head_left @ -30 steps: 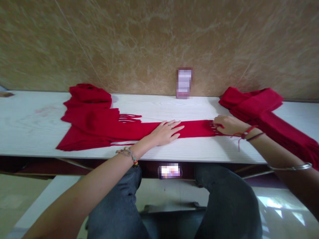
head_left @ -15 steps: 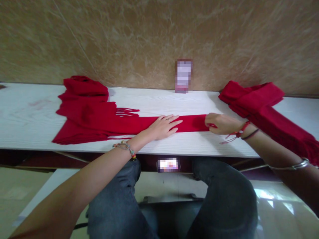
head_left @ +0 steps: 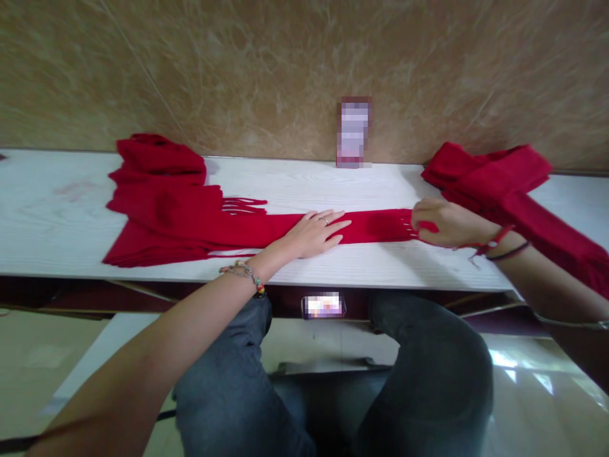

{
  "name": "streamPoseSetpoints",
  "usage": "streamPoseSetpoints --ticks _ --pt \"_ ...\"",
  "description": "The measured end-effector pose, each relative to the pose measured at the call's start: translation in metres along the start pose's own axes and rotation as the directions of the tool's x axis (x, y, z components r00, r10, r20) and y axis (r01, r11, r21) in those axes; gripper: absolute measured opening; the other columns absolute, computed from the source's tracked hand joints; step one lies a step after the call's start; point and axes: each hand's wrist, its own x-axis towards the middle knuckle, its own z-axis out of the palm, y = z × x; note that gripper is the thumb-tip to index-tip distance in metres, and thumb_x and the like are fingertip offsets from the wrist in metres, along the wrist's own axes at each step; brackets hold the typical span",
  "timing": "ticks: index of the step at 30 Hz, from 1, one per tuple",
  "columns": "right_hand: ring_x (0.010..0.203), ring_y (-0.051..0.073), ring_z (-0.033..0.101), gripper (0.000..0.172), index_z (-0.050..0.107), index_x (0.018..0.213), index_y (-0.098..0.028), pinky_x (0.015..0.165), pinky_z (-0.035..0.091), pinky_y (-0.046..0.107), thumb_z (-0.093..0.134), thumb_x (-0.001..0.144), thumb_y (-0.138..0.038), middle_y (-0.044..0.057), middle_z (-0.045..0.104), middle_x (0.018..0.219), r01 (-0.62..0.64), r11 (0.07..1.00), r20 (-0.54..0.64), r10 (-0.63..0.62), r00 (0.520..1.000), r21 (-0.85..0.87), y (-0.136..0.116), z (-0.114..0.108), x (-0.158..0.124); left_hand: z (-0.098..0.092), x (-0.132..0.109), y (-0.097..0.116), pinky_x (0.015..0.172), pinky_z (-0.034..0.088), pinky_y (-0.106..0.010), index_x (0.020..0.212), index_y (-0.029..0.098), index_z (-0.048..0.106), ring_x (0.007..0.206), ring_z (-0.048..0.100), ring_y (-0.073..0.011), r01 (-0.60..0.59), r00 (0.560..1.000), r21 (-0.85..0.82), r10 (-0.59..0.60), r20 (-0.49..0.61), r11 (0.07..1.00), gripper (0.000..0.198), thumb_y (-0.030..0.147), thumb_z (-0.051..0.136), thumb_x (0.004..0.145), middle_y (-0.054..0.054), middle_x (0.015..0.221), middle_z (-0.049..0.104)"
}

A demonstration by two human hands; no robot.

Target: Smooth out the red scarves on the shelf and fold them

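A red fringed scarf (head_left: 375,226) lies as a long narrow folded strip on the white tabletop (head_left: 304,185). My left hand (head_left: 318,233) rests flat on the strip, fingers spread. At the strip's right end my right hand (head_left: 440,222) is closed around the fringe; red shows between its fingers, and a few strands are visible beside them. Leftward, the strip meets a loose, rumpled heap of red scarf cloth (head_left: 164,219) with tassels sticking out. Whether heap and strip are one piece I cannot tell.
Another folded red scarf (head_left: 504,184) lies at the right, partly behind my right arm. A blurred-out phone-like object (head_left: 353,132) leans on the brown marbled wall (head_left: 247,70). A lit phone-like screen (head_left: 323,306) sits below the table edge, between my knees.
My right hand has moved right along the strip to its end, and fringe strands now show beside it. My left hand stays on the scarf. The view has shifted slightly.
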Motion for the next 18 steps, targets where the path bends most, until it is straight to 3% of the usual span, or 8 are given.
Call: streamPoseSetpoints --ticks 3,5,8,12,15,18 --pt "0.074 0.018 0.05 0.014 0.052 0.067 -0.018 0.07 0.039 0.029 0.042 0.073 -0.01 0.007 0.056 0.074 0.038 0.998 0.079 -0.042 0.996 0.057 -0.014 0.005 0.009 0.002 0.0 -0.001 0.106 0.02 -0.038 0.139 0.027 0.032 0.134 0.025 -0.0198 0.0 1.0 0.002 0.0 -0.008 1.0 0.047 0.041 0.024 0.094 -0.003 0.149 0.025" --pt "0.072 0.017 0.05 0.015 0.05 0.066 -0.018 0.069 0.038 0.029 0.041 0.073 -0.009 0.006 0.055 0.071 0.006 0.998 0.101 -0.012 0.995 0.066 -0.013 0.01 -0.001 0.003 0.001 -0.002 0.106 0.02 -0.038 0.139 0.027 0.032 0.134 0.025 -0.0202 -0.003 1.0 -0.006 0.003 -0.015 1.0 0.047 0.042 0.023 0.094 -0.003 0.149 0.025" --pt "0.068 0.016 0.05 0.015 0.05 0.066 -0.019 0.066 0.039 0.028 0.041 0.074 -0.01 0.006 0.056 0.071 -0.118 0.993 0.097 0.115 0.989 0.024 0.002 0.014 -0.031 0.003 0.001 -0.002 0.106 0.02 -0.038 0.138 0.027 0.033 0.134 0.026 -0.0204 -0.006 1.0 -0.021 0.005 -0.02 1.0 0.047 0.042 0.024 0.094 -0.003 0.149 0.026" --pt "0.064 0.016 0.052 0.013 0.05 0.065 -0.021 0.061 0.039 0.028 0.045 0.075 -0.014 0.005 0.058 0.073 -0.278 0.954 0.169 0.294 0.941 -0.115 0.022 0.011 -0.059 0.003 0.001 -0.002 0.106 0.021 -0.038 0.138 0.027 0.034 0.133 0.026 -0.0202 -0.004 1.0 -0.024 0.003 -0.025 1.0 0.047 0.041 0.025 0.094 -0.003 0.148 0.026" --pt "0.066 0.016 0.054 0.013 0.053 0.066 -0.021 0.061 0.039 0.028 0.045 0.076 -0.015 0.006 0.06 0.075 -0.292 0.942 0.148 0.317 0.937 -0.169 0.019 0.001 -0.053 0.003 0.001 -0.002 0.105 0.022 -0.039 0.138 0.027 0.033 0.134 0.026 -0.0201 -0.006 1.0 -0.015 0.005 -0.024 1.0 0.048 0.042 0.024 0.094 -0.003 0.148 0.026" --pt "0.073 0.017 0.054 0.014 0.057 0.074 -0.019 0.067 0.041 0.029 0.043 0.078 -0.015 0.007 0.06 0.079 -0.185 0.974 0.024 0.19 0.981 -0.133 0.001 -0.008 -0.024 0.004 0.001 -0.002 0.105 0.022 -0.038 0.138 0.027 0.033 0.134 0.026 -0.0202 -0.006 0.999 -0.009 0.006 -0.031 1.0 0.048 0.041 0.024 0.094 -0.003 0.148 0.027"
